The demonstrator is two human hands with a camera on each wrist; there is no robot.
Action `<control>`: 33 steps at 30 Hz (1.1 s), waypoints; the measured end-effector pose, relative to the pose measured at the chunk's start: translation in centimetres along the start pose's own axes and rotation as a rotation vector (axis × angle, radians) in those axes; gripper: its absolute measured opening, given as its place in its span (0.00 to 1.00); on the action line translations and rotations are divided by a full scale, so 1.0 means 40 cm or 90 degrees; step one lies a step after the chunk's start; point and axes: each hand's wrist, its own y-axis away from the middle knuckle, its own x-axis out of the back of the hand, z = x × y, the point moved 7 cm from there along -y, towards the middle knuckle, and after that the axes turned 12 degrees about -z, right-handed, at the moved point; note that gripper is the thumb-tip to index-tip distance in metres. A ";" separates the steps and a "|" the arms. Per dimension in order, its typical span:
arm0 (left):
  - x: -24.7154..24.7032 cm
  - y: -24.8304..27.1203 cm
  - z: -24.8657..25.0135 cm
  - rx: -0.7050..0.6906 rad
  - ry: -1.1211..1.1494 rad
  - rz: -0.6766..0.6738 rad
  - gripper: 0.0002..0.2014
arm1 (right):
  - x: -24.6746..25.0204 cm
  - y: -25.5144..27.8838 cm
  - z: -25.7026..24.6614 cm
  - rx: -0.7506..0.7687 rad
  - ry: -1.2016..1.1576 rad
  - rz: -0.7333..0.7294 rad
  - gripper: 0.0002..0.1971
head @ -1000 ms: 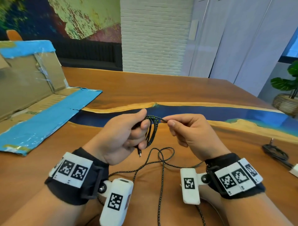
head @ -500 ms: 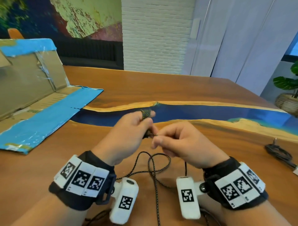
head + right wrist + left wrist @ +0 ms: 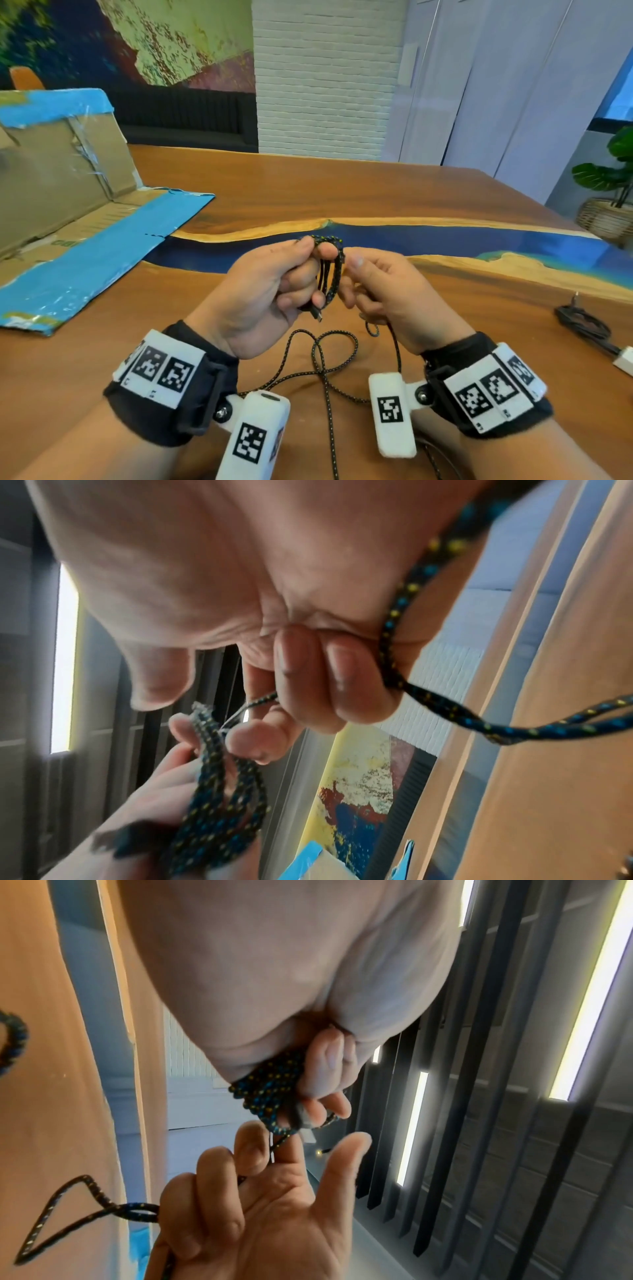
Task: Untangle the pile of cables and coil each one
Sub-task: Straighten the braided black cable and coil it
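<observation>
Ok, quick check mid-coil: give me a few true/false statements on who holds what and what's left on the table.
1. The left hand grips a bundle of braided cable loops. True.
2. The right hand is empty. False: its fingers curl round the cable's free run.
3. All the braided cable is coiled. False: slack loops lie on the table.
4. A black cable lies at the table's right. True.
5. The cardboard box lies at the right. False: left.

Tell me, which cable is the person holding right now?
The speckled braided cable, looped in the left hand. The plain black cable lies untouched on the table's right side.
</observation>
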 end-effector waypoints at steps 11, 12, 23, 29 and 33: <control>-0.024 0.011 -0.030 0.059 0.123 -0.172 0.15 | -0.014 -0.003 0.009 -0.002 -0.034 0.013 0.13; -0.029 0.010 -0.031 0.044 0.158 -0.187 0.13 | -0.016 -0.006 0.009 -0.004 -0.034 0.008 0.13; 0.061 0.011 0.072 -0.231 0.075 0.146 0.20 | -0.069 -0.002 0.076 -0.186 0.115 -0.168 0.12; 0.095 0.021 0.079 -0.146 -0.321 0.298 0.17 | -0.121 0.009 0.050 -0.190 0.082 -0.252 0.13; 0.051 0.011 0.030 0.084 -0.579 0.165 0.12 | -0.075 0.008 0.019 -0.121 0.008 -0.173 0.18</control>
